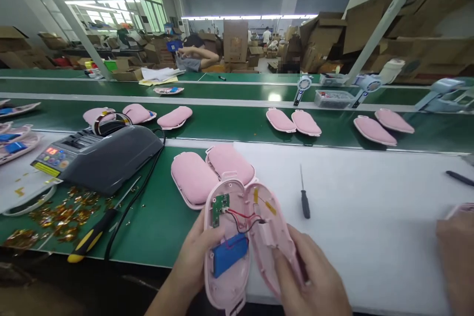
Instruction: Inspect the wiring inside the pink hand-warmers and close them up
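My left hand [200,247] grips one half of an opened pink plastic casing [229,289], its thumb on the inner side near the green circuit board [219,206]. A blue battery pack [230,255] lies inside that half. The other casing half [262,261] is held by my right hand [311,271], with the thumb inside it and fingers behind. Red and black wires [240,217] run between the halves. Strips of amber tape [270,206] stick to the right half. Two pink padded casings [193,177] lie just beyond my hands.
A grey tape dispenser [114,155] stands left, near amber tape scraps [66,217] and a yellow-black screwdriver [92,237]. A small screwdriver [304,197] lies on the white sheet. More pink casings [176,117] rest along the green belt. Another person's hand [457,242] is at the right edge.
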Available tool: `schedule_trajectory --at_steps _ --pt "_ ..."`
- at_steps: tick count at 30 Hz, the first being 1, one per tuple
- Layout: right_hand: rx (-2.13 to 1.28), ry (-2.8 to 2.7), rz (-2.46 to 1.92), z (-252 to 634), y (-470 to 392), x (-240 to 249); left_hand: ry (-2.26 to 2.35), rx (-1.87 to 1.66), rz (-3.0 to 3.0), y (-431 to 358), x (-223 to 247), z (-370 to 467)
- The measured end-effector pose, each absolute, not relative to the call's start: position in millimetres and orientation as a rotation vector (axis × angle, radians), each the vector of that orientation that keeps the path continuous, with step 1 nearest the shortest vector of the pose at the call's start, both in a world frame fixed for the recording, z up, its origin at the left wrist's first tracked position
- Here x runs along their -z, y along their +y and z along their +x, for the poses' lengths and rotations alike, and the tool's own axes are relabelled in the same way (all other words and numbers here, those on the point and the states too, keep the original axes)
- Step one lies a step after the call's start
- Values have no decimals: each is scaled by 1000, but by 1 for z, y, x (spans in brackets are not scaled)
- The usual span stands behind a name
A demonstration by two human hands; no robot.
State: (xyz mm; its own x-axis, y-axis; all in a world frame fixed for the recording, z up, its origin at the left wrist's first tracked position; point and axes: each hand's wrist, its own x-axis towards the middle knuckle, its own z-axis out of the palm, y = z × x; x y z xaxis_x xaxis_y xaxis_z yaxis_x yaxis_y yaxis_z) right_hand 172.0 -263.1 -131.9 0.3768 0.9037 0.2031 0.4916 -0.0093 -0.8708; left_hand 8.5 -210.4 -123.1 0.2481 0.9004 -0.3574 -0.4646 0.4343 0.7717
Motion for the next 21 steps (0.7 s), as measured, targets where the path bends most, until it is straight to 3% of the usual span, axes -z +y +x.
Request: schedule_trajectory --at_steps 7,12,21 --pt "-1074 -1060 -1434 151 -252 120 1300 -1210 1048 -206 96 13" --pt "-1133 -1017 -1385 141 -257 112 1630 -1103 1321 -204 95 13" --pt "-1356 -968 -1186 161 -256 119 1572 -1025 1759 -203 94 12"
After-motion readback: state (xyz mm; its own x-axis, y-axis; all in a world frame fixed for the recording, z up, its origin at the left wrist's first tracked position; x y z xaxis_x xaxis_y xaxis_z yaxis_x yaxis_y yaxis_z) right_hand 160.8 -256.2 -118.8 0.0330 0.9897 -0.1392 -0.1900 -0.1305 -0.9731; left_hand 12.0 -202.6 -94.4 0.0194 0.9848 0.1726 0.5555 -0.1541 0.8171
